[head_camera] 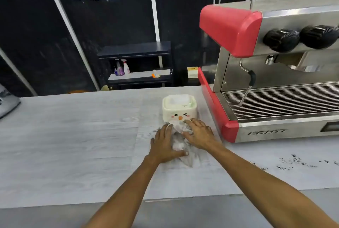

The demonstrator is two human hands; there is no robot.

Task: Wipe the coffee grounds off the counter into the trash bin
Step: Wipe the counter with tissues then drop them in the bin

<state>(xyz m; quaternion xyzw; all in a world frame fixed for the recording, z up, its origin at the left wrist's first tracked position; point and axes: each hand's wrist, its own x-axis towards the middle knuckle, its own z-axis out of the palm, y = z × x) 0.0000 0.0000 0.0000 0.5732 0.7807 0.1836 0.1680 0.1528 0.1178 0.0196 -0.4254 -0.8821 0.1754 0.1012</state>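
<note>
A crumpled white cloth (177, 141) lies on the pale grey counter (73, 136), just in front of a small white bin (180, 108) with a cartoon face and a closed lid. My left hand (165, 145) rests flat on the cloth's left side, its thumb pressing the near edge. From the right, my right hand (199, 133) grips the cloth, fingertips touching the bin's front. Dark coffee grounds (293, 161) are scattered on the counter far to the right, apart from both hands.
A red and steel espresso machine (275, 81) with a steam wand (247, 88) stands right of the bin. A grey object (7, 103) sits at the counter's left edge. A dark shelf with spray bottles (122, 68) stands behind. The counter's front edge (110, 204) runs below my forearms.
</note>
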